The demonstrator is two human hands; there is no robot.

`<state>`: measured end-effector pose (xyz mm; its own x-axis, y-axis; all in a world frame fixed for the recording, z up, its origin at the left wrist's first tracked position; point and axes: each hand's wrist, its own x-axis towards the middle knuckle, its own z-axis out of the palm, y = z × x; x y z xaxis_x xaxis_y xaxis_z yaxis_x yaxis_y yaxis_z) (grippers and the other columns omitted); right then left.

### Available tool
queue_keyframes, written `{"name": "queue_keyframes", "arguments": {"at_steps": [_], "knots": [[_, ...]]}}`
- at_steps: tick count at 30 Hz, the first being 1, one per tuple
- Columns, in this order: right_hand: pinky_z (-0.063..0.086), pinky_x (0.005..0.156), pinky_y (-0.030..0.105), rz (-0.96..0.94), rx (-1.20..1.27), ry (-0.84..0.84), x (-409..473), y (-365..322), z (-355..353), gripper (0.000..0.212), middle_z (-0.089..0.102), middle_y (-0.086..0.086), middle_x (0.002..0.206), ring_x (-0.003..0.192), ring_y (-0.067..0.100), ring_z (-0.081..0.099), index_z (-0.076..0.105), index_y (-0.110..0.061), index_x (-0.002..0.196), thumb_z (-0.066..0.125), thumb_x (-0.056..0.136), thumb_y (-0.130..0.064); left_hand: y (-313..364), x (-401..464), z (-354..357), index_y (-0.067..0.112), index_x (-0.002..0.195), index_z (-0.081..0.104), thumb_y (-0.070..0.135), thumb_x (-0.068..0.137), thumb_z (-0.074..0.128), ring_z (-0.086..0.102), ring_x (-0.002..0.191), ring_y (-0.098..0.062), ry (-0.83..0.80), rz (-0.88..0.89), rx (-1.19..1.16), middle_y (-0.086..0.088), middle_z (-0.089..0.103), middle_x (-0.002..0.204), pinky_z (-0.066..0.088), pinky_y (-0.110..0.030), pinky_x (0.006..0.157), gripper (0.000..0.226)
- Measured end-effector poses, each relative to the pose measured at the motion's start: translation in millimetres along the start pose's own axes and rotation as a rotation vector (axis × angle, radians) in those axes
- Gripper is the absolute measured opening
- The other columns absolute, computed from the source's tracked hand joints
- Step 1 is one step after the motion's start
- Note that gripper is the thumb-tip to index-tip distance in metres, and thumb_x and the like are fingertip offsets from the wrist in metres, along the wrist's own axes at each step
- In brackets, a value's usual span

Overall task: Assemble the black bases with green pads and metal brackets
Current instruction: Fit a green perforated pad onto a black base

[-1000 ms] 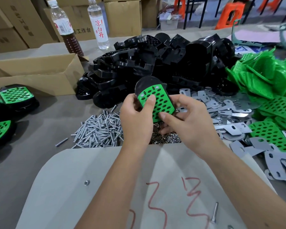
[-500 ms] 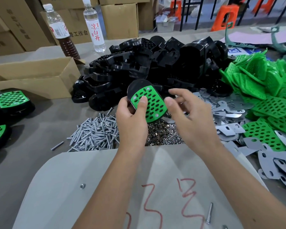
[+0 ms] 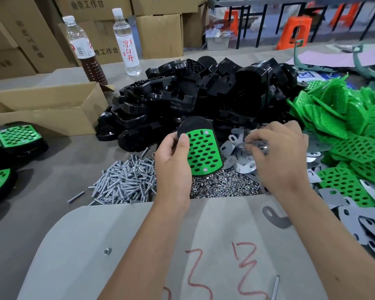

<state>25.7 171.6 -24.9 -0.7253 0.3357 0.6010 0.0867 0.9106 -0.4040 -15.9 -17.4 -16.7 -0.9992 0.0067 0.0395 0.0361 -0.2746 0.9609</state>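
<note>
On the grey bench (image 3: 26, 217) nearest the camera lies a pale sheet (image 3: 139, 245) with red scrawl I cannot read, one loose nut (image 3: 107, 251) and one bolt (image 3: 275, 287). Above it, the left hand (image 3: 173, 167) grips one black base (image 3: 193, 126) with a green pad (image 3: 202, 152), thumb curled over its edge, while the right hand (image 3: 277, 156) reaches palm-down with fingers (image 3: 250, 140) pinching a blurred metal bracket (image 3: 259, 145). Farther back stand two bottles (image 3: 126, 42), one labelled 凉白开, before boxes (image 3: 160, 33) printed 工作台.
</note>
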Motion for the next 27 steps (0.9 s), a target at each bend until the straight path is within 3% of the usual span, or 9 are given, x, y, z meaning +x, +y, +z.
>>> {"name": "queue_keyframes", "arguments": {"at_steps": [2,4,7,10,16,20,24,27], "knots": [[0.044,0.075,0.044,-0.031,0.167,0.144,-1,-7,-6,0.004,0.067,-0.003,0.083,0.086,0.025,0.054,0.077,-0.017,0.089,0.079,0.091,-0.015,1,-2,0,0.022,0.1,0.074,0.018,0.109,0.052,0.073,0.087,-0.011,-0.022,0.003,-0.001,0.003,0.078,0.095,0.06,-0.028,0.068,0.025],[0.049,0.066,0.037,0.053,0.479,0.21,-1,-17,-10,0.009,0.067,0.0,0.076,0.073,0.02,0.059,0.074,-0.021,0.087,0.075,0.095,-0.017,3,-2,0,0.021,0.102,0.075,0.016,0.109,0.052,0.073,0.085,-0.013,-0.047,0.005,-0.014,0.0,0.077,0.096,0.058,-0.028,0.062,0.024],[0.047,0.057,0.029,0.389,1.071,0.015,-4,-36,-11,0.02,0.066,0.001,0.071,0.064,0.016,0.056,0.069,-0.023,0.083,0.067,0.102,-0.016,5,-3,1,0.015,0.105,0.073,0.014,0.108,0.052,0.071,0.083,-0.015,-0.053,-0.006,-0.031,-0.002,0.076,0.094,0.058,-0.031,0.058,0.022],[0.049,0.061,0.029,0.621,1.361,-0.221,-5,-45,-9,0.025,0.063,0.001,0.075,0.063,0.014,0.056,0.063,-0.017,0.085,0.053,0.108,-0.013,7,-4,1,0.014,0.104,0.072,0.014,0.108,0.052,0.071,0.087,-0.022,-0.046,-0.075,-0.081,-0.005,0.076,0.097,0.061,-0.038,0.065,0.021],[0.046,0.051,0.026,0.715,1.37,-0.377,-9,-50,-5,0.021,0.051,-0.003,0.068,0.061,0.014,0.048,0.061,-0.017,0.095,0.046,0.111,-0.016,18,-6,3,0.007,0.133,0.065,0.021,0.108,0.045,0.068,0.107,-0.026,-0.185,-0.286,-0.419,-0.012,0.073,0.121,0.06,-0.039,0.084,0.035],[0.045,0.047,0.027,0.715,1.396,-0.405,-11,-55,-6,0.023,0.05,-0.002,0.067,0.062,0.018,0.047,0.059,-0.016,0.092,0.046,0.11,-0.017,18,-9,3,0.004,0.129,0.066,0.02,0.11,0.041,0.072,0.097,-0.024,-0.201,-0.313,-0.436,-0.012,0.075,0.113,0.062,-0.038,0.077,0.036],[0.042,0.045,0.028,0.636,1.468,-0.483,-14,-61,-6,0.026,0.054,0.003,0.072,0.058,0.017,0.051,0.056,-0.017,0.087,0.045,0.111,-0.018,19,-11,2,0.007,0.096,0.073,0.023,0.11,0.039,0.068,0.067,-0.018,-0.192,-0.373,-0.536,-0.008,0.069,0.084,0.058,-0.029,0.06,0.04],[0.047,0.047,0.03,0.517,1.225,-0.407,-13,-58,-8,0.029,0.062,0.005,0.073,0.061,0.021,0.057,0.063,-0.023,0.082,0.052,0.109,-0.02,20,-9,1,0.013,0.068,0.076,0.023,0.109,0.039,0.058,0.057,-0.016,-0.195,-0.414,-0.625,-0.004,0.062,0.074,0.05,-0.027,0.055,0.056]]}}
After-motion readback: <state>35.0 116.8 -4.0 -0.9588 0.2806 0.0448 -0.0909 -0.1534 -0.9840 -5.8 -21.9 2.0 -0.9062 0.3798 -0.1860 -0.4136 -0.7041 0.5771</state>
